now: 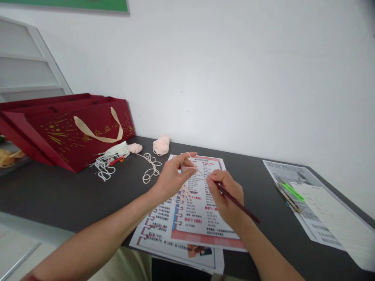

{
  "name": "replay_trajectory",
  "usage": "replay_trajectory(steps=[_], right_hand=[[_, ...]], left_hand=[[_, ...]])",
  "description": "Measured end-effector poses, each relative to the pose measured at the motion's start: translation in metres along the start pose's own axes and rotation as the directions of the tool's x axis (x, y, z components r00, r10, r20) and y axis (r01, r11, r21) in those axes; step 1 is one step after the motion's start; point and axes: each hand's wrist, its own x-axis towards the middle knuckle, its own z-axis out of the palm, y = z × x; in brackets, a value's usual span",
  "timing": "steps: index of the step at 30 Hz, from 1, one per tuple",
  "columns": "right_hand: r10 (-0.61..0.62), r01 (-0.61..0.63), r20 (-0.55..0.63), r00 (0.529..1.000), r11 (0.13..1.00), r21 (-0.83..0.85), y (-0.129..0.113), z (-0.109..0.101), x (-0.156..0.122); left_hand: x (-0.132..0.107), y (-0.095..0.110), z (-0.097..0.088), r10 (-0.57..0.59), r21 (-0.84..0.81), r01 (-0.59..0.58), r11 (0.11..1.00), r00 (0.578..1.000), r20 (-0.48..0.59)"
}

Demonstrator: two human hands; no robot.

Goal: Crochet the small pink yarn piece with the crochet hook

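My right hand (227, 195) grips a crochet hook (238, 203) by its dark brown handle, and the thin metal shaft points left toward my other hand. My left hand (175, 171) pinches pale pink yarn (189, 168), with a strand looped around a raised finger. The hook's tip meets the yarn near the left fingertips; the exact stitch is too small to make out. Loose pink yarn hangs below the left hand. Under both hands lie printed pattern sheets (202, 226) with Chinese text. A slack strand of yarn (150, 168) trails on the table to the left.
Dark red gift bags (67, 128) stand at the left. Beside them lie white yarn (107, 160), a small pink ball (135, 148) and a larger pink ball (161, 145). At the right, papers (331, 210) carry a green pen-like item (292, 191). A white wall (234, 86) rises behind the table.
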Motion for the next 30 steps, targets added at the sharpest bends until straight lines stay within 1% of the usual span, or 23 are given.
replay_trajectory(steps=[1,2,3,5,6,7,8,9,10,11,12,13,14,15,16,18,19,20,22,24,25,27,30], right_hand=[[0.124,-0.122,-0.01,0.992,0.987,0.107,0.0,-0.002,0.003],[0.239,-0.233,0.002,0.971,0.943,0.239,0.001,-0.003,0.006],[0.332,-0.321,0.038,0.943,0.87,0.374,0.001,-0.003,0.008],[0.42,-0.418,0.138,0.897,0.702,0.577,0.001,0.0,0.012],[0.426,-0.431,0.167,0.889,0.656,0.62,0.001,0.002,0.012],[0.42,-0.42,0.158,0.894,0.662,0.621,0.001,0.005,0.011],[0.388,-0.38,0.118,0.914,0.719,0.582,0.001,0.008,0.008],[0.328,-0.313,0.057,0.943,0.817,0.484,0.001,0.012,0.004],[0.239,-0.23,0.009,0.971,0.922,0.311,0.001,0.015,0.0],[0.093,-0.091,-0.014,0.996,0.989,0.116,0.002,0.018,-0.005],[-0.063,0.063,0.005,0.998,0.997,-0.048,0.003,0.02,-0.009],[-0.164,0.169,0.041,0.986,0.967,-0.191,0.004,0.021,-0.012],[-0.247,0.257,0.072,0.966,0.921,-0.292,0.005,0.021,-0.014],[-0.3,0.313,0.092,0.949,0.883,-0.349,0.006,0.021,-0.015],[-0.337,0.349,0.097,0.936,0.863,-0.365,0.008,0.02,-0.014],[-0.37,0.379,0.083,0.925,0.883,-0.276,0.009,0.017,-0.011],[-0.352,0.358,0.064,0.934,0.915,-0.188,0.009,0.015,-0.009],[-0.296,0.298,0.045,0.954,0.95,-0.089,0.009,0.013,-0.007],[-0.099,0.096,0.026,0.995,0.99,0.106,0.009,0.009,-0.003],[0.091,-0.098,0.04,0.995,0.961,0.258,0.009,0.005,-0.001],[0.149,-0.16,0.058,0.987,0.935,0.316,0.009,0.003,0.0],[0.202,-0.218,0.081,0.976,0.891,0.398,0.01,0.0,0.002],[0.215,-0.242,0.112,0.97,0.855,0.458,0.01,-0.005,0.004]], left_hand=[[0.0,0.001,-0.001,-0.003,-0.013,0.003,1.0,1.0,0.013],[0.001,0.002,-0.001,-0.011,-0.046,0.012,0.999,0.999,0.033],[0.001,0.003,-0.001,-0.024,-0.096,0.03,0.995,0.998,0.059],[0.0,0.006,-0.001,-0.065,-0.227,0.089,0.97,0.992,0.111],[0.0,0.007,0.0,-0.086,-0.291,0.122,0.949,0.987,0.134],[-0.001,0.008,0.002,-0.106,-0.347,0.154,0.925,0.983,0.151],[-0.002,0.008,0.004,-0.129,-0.392,0.184,0.901,0.978,0.163],[-0.002,0.009,0.005,-0.151,-0.426,0.211,0.88,0.974,0.171],[-0.003,0.009,0.007,-0.172,-0.451,0.235,0.861,0.969,0.176],[-0.004,0.009,0.009,-0.192,-0.473,0.255,0.843,0.965,0.178],[-0.005,0.01,0.011,-0.207,-0.495,0.27,0.826,0.962,0.18],[-0.006,0.01,0.012,-0.217,-0.518,0.284,0.807,0.958,0.188],[-0.006,0.009,0.012,-0.225,-0.543,0.301,0.783,0.953,0.203],[-0.006,0.009,0.012,-0.234,-0.57,0.326,0.754,0.945,0.23],[-0.006,0.009,0.011,-0.245,-0.594,0.359,0.72,0.932,0.266],[-0.004,0.008,0.008,-0.267,-0.616,0.433,0.658,0.899,0.347],[-0.003,0.007,0.006,-0.278,-0.617,0.46,0.638,0.885,0.373],[-0.001,0.006,0.003,-0.285,-0.613,0.477,0.63,0.876,0.388],[0.002,0.005,-0.001,-0.288,-0.606,0.476,0.638,0.877,0.386],[0.006,0.004,-0.007,-0.27,-0.603,0.46,0.652,0.884,0.382],[0.007,0.004,-0.009,-0.254,-0.604,0.452,0.656,0.886,0.388],[0.01,0.004,-0.015,-0.221,-0.596,0.449,0.666,0.881,0.418],[0.012,0.003,-0.021,-0.201,-0.558,0.477,0.679,0.852,0.484]])
